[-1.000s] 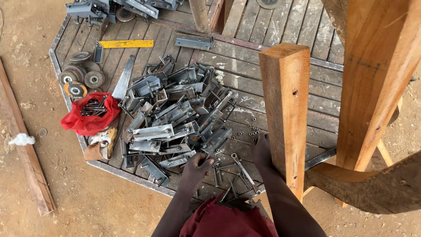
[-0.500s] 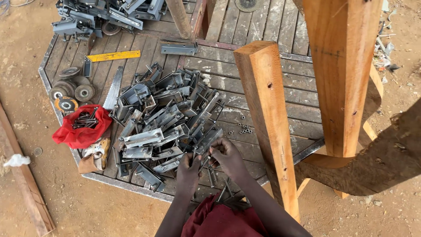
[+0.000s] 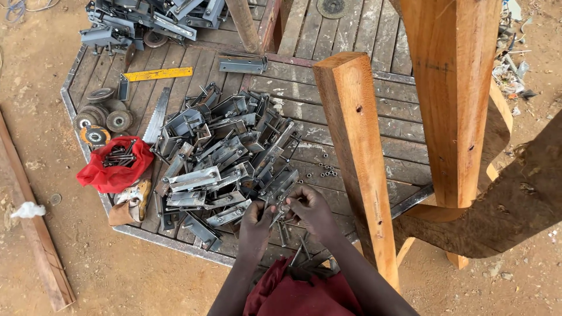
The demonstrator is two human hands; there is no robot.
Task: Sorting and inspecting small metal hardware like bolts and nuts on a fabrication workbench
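Observation:
My left hand (image 3: 256, 223) and my right hand (image 3: 311, 209) meet over the near edge of a wooden pallet platform (image 3: 404, 146). Between their fingers they hold a small metal bolt (image 3: 283, 209). Right beyond them lies a heap of grey metal brackets (image 3: 225, 155). Loose bolts (image 3: 295, 246) lie on the boards under my wrists. A few small nuts (image 3: 328, 171) sit to the right of the heap.
A tall wooden post (image 3: 360, 158) rises right of my hands, with a bigger timber frame (image 3: 453, 99) behind it. Left of the heap: a red bag of screws (image 3: 114, 169), grinding discs (image 3: 99, 117), a saw blade (image 3: 156, 116), a yellow ruler (image 3: 158, 74). More metal parts (image 3: 149, 20) lie far left.
Both hands came off the boards and drew together just in front of the bracket heap, now holding a bolt between them. The view shifted, sliding the scene left.

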